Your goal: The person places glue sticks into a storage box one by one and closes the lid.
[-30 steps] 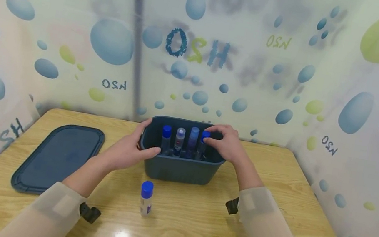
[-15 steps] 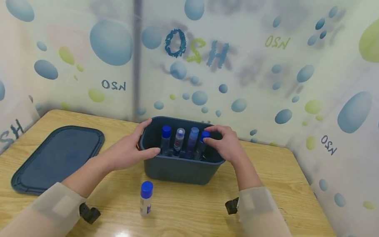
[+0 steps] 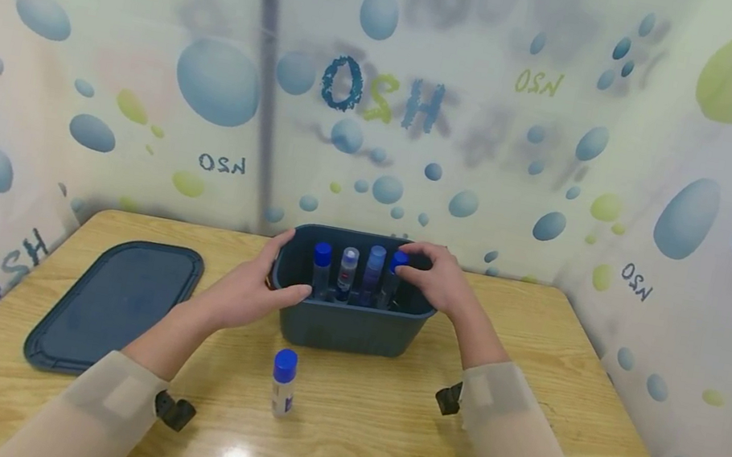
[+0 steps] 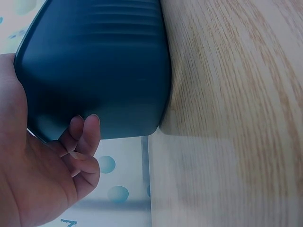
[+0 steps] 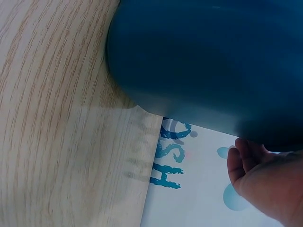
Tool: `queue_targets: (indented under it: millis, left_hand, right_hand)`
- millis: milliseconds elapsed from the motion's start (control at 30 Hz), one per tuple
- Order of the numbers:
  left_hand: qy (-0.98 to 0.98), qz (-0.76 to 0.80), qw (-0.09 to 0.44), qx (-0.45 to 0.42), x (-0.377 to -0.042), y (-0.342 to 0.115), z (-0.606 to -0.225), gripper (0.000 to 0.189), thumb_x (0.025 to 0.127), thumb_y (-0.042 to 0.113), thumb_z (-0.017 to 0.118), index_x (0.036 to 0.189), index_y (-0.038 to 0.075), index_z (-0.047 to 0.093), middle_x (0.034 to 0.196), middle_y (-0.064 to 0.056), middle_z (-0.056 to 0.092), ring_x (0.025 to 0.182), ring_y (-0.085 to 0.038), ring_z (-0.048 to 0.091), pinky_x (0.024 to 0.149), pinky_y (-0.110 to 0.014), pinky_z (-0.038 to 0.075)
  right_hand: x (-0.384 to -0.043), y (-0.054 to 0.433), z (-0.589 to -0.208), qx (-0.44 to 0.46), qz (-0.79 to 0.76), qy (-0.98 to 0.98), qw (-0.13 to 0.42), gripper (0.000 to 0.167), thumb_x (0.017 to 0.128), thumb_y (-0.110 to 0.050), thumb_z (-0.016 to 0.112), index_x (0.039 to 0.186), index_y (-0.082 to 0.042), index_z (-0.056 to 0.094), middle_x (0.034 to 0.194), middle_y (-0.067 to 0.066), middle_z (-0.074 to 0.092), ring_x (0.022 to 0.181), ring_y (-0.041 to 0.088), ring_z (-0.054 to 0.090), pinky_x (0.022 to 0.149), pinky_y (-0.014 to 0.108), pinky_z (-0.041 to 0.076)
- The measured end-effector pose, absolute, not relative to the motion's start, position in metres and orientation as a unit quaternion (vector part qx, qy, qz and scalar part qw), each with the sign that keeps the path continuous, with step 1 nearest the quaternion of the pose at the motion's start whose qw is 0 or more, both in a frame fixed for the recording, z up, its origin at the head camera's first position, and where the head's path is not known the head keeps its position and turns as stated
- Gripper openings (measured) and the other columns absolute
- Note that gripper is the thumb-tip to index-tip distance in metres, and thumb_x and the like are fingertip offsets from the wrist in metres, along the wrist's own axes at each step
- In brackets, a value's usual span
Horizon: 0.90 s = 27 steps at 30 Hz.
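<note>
A dark blue bin (image 3: 348,329) stands at the back of the table, with several upright tubes inside that look like glue sticks. My left hand (image 3: 249,291) holds the bin's left end, thumb at the front rim; its fingers (image 4: 90,135) lie against the outer wall in the left wrist view. Over the right end, my right hand (image 3: 436,278) pinches the cap of the rightmost blue-capped glue stick (image 3: 388,290). Beside that are a tube with a lighter blue cap (image 3: 372,270), a clear-capped tube (image 3: 347,270) and another blue-capped one (image 3: 321,263). The tubes' lower ends are hidden.
One more blue-capped glue stick (image 3: 283,385) stands on the wooden table (image 3: 358,440) in front of the bin. A dark blue lid (image 3: 115,307) lies flat at the left, partly behind my left forearm. Patterned curtains (image 3: 378,157) enclose the table's back and sides.
</note>
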<state>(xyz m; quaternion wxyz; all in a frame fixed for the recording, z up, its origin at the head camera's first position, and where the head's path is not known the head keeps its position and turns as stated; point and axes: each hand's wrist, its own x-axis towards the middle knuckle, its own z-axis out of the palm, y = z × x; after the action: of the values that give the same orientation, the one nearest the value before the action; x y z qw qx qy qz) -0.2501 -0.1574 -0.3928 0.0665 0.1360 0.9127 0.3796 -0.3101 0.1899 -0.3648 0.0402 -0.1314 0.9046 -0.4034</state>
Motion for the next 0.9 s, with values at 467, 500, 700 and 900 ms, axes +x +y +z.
queue_targets:
  millis: [467,500,700,900]
  left_hand:
    - [0.912,0.381,0.068,0.137,-0.250,-0.157,-0.392,0.112,0.101,0.072,0.066,0.177,0.034,-0.006,0.098,-0.010,0.073,0.092,-0.024,0.069,0.087,-0.046,0.055]
    - [0.912,0.381,0.068,0.136,-0.250,-0.157,-0.392,0.112,0.101,0.072,0.066,0.177,0.034,-0.006,0.099,-0.010,0.073,0.093,-0.024,0.069,0.088,-0.047,0.056]
    - [0.912,0.381,0.068,0.134,-0.250,-0.157,-0.391,0.112,0.100,0.072,0.066,0.178,0.033,-0.005,0.108,-0.011,0.074,0.097,-0.025,0.070,0.092,-0.050,0.057]
    - [0.912,0.382,0.065,0.136,-0.250,-0.158,-0.392,0.113,0.100,0.073,0.066,0.178,0.032,-0.004,0.125,-0.017,0.074,0.105,-0.027,0.072,0.099,-0.055,0.057]
  right_hand:
    - [-0.305,0.190,-0.364,-0.126,-0.437,0.891,0.007,0.045,0.108,-0.028,0.070,0.148,-0.009,0.067,0.167,0.017,0.048,0.163,0.041,0.033,0.133,0.064,0.024]
    - [-0.305,0.190,-0.365,-0.128,-0.436,0.891,-0.003,0.045,0.107,-0.028,0.071,0.148,-0.008,0.067,0.166,0.017,0.049,0.162,0.041,0.034,0.133,0.064,0.025]
    - [-0.302,0.190,-0.363,-0.141,-0.405,0.901,-0.065,0.045,0.106,-0.029,0.072,0.146,-0.009,0.068,0.160,0.019,0.052,0.155,0.042,0.038,0.127,0.064,0.031]
    - [-0.295,0.186,-0.357,-0.162,-0.377,0.904,-0.121,0.042,0.108,-0.026,0.070,0.144,-0.005,0.069,0.151,0.020,0.060,0.143,0.042,0.046,0.121,0.063,0.035]
